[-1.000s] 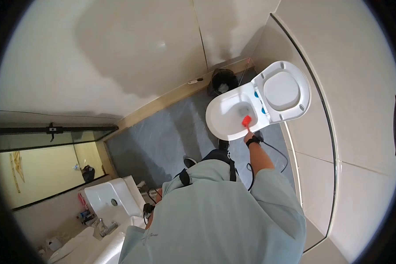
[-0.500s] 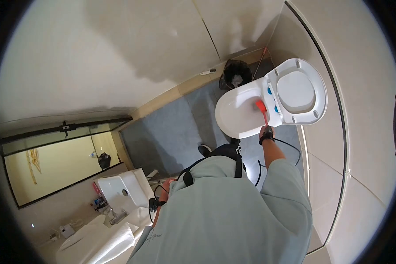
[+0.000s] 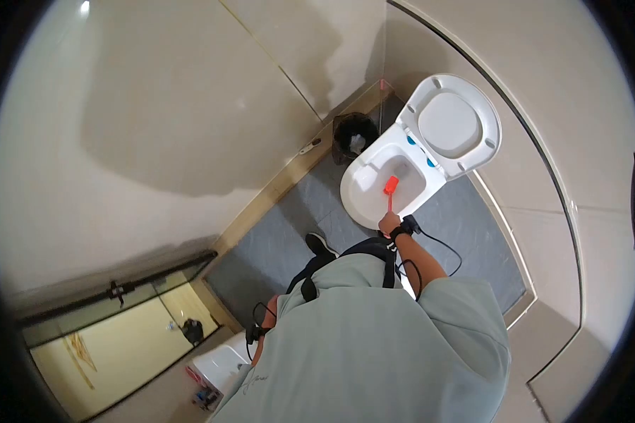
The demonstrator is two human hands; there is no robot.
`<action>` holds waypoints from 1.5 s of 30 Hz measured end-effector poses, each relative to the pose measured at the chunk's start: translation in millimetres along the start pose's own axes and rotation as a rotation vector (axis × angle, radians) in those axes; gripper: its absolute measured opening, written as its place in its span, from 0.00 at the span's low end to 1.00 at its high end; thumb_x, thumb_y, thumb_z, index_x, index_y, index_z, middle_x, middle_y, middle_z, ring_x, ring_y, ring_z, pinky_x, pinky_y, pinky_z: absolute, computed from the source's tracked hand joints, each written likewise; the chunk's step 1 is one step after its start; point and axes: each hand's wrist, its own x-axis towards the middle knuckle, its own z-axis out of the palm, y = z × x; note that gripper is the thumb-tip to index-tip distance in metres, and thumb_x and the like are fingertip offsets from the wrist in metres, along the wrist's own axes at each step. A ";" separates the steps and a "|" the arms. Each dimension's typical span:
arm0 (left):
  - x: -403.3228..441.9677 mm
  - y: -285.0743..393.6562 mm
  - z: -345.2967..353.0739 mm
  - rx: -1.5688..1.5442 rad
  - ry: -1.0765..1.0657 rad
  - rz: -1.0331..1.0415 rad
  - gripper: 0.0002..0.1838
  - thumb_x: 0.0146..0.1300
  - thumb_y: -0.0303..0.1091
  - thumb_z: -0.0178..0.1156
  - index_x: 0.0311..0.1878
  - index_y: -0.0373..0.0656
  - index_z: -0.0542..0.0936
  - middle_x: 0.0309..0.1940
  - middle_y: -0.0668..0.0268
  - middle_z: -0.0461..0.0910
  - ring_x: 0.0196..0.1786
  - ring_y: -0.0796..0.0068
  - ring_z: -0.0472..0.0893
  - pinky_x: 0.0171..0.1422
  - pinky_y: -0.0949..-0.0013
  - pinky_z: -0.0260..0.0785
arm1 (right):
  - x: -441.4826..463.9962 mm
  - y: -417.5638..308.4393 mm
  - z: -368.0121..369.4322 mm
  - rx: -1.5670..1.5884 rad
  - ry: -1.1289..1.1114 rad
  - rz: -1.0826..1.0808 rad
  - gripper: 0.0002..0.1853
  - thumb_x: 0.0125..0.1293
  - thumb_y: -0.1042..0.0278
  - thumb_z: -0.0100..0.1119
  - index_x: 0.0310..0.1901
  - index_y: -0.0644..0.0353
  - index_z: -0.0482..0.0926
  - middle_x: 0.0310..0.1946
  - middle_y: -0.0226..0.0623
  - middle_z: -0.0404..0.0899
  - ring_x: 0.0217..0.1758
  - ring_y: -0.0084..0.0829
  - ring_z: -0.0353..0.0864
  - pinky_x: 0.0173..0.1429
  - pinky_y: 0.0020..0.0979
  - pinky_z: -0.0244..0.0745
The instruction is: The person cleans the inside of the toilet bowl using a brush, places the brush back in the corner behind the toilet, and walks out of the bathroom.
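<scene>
My right hand is closed around the handle of a red toilet brush. The brush head is inside the bowl of a white toilet, near its middle. Raised behind the bowl are the toilet's seat and lid. Down by my waist on the other side is my left hand, partly covered by my shirt; its fingers are hidden. Both wrists carry a dark strap with a small device and a cable.
A bin with a black bag stands against the wall beside the toilet. A white sink is at lower left, close to a glass-panelled frame. A thin red-topped stick leans in the corner.
My view has turned and shifted. The brush head has moved from near the bowl's hinge side toward its middle, my right hand coming closer to my body with it.
</scene>
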 end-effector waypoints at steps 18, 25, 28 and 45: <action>138.0 -112.1 -161.6 -0.478 -0.196 -0.486 0.11 0.58 0.36 0.45 0.32 0.39 0.74 0.18 0.69 0.69 0.20 0.79 0.68 0.22 0.77 0.59 | -63.4 -127.7 33.6 0.565 0.151 0.298 0.13 0.47 0.68 0.48 0.31 0.71 0.72 0.29 0.56 0.74 0.37 0.49 0.75 0.40 0.41 0.71; 126.9 -7.3 -122.5 0.125 -0.326 0.214 0.12 0.58 0.35 0.46 0.38 0.38 0.74 0.25 0.67 0.73 0.23 0.79 0.71 0.27 0.76 0.64 | 18.5 -63.3 46.0 1.107 0.165 0.262 0.07 0.47 0.71 0.47 0.22 0.66 0.71 0.16 0.43 0.72 0.20 0.37 0.73 0.24 0.34 0.68; 134.8 14.2 -120.3 0.196 -0.258 0.191 0.12 0.56 0.35 0.48 0.40 0.39 0.74 0.25 0.68 0.73 0.23 0.80 0.70 0.28 0.76 0.65 | 56.6 -30.8 25.9 1.425 0.185 0.284 0.06 0.51 0.74 0.46 0.18 0.59 0.67 0.10 0.30 0.66 0.08 0.25 0.65 0.10 0.26 0.59; 175.4 9.6 -127.3 0.071 -0.236 0.130 0.12 0.54 0.31 0.47 0.37 0.36 0.75 0.30 0.59 0.76 0.36 0.70 0.74 0.42 0.72 0.65 | 63.0 0.9 -24.8 2.493 0.037 0.472 0.06 0.57 0.70 0.41 0.24 0.53 0.61 0.10 0.26 0.52 0.09 0.19 0.52 0.13 0.20 0.48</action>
